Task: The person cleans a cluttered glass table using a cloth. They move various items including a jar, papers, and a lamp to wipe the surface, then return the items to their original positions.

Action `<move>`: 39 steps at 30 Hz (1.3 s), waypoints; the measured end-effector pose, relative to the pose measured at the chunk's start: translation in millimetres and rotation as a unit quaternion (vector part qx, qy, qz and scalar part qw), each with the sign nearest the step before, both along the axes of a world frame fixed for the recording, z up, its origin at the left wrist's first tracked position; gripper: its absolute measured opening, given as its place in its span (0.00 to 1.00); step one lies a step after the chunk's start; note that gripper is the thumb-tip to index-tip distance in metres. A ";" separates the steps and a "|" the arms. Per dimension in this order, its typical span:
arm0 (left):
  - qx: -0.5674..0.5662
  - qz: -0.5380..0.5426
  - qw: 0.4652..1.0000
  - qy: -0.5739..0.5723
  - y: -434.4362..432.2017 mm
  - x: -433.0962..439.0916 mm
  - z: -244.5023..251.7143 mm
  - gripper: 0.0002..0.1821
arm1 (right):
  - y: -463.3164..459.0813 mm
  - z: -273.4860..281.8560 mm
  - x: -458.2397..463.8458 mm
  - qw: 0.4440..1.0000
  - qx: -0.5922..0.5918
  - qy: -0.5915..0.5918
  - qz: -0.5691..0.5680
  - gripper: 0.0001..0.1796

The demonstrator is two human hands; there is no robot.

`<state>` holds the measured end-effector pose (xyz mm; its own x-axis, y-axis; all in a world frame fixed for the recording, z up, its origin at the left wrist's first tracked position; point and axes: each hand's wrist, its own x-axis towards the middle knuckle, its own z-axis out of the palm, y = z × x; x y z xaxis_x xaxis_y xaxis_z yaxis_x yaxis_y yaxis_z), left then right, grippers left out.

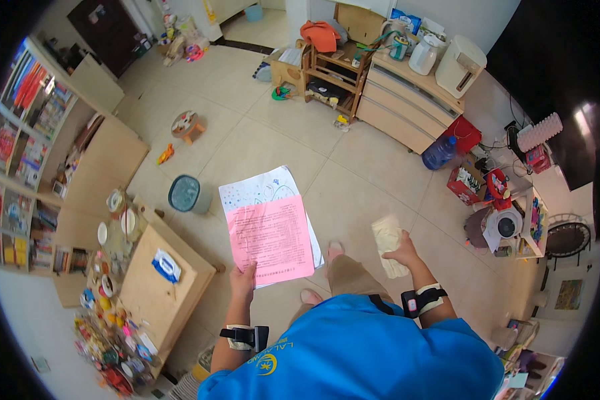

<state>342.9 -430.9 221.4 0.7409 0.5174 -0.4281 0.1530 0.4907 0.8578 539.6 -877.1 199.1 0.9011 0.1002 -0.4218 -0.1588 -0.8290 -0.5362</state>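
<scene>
In my left hand [244,280] I grip the lower left corner of a pink printed sheet [272,240], with white paper [260,187] bearing coloured drawings behind it. The pink sheet bears small print. My right hand [404,251] holds a folded, pale yellow cloth or paper [389,245], slightly blurred, with the thumb across its front. The two hands are apart, both held above the tiled floor in front of my body. Black straps with small devices sit around both my forearms.
A grey-blue bin [185,194] stands on the floor beyond my left hand. At left is a wooden table [152,295] with a wipes pack [166,266] and many small items. A small round stool [186,125], an orange toy [165,154] and a drawer cabinet [405,105] stand farther off.
</scene>
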 end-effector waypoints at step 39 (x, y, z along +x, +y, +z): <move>0.336 -0.207 0.915 0.078 480.3 1142.9 -121.3 0.17 | 483.2 -37.6 862.4 0.990 0.107 0.070 -0.063 0.59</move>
